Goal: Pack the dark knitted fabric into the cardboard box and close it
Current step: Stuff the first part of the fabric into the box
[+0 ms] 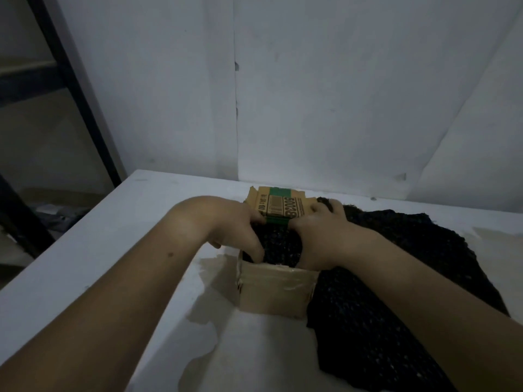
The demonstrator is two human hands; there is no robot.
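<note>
Dark knitted fabric lies partly stuffed into the cardboard box and partly spilled over the white table to the right of the box.

Left of the box, beyond the table's edge, a dark metal frame slants up past a dim shelf area. The table surface just left of the box shows patches where the white coating has peeled away to a tan layer.

The left hand reaches over the box's left rim, its fingers curled down into the opening and pressing on the fabric inside; it is bent shut around the fabric, though how much it actually grips cannot be told.

The box stands near the white wall, its near side plain and taped, its far flap upright with a green tape band and printed markings.

The right hand covers the box's right rim, palm down and fingers spread over the fabric; its fingertips reach the far flap, with a tuft of fabric between them. From the box's right side the fabric runs out in a wide, flat heap, passing under the right forearm toward the near edge of the table.
</note>
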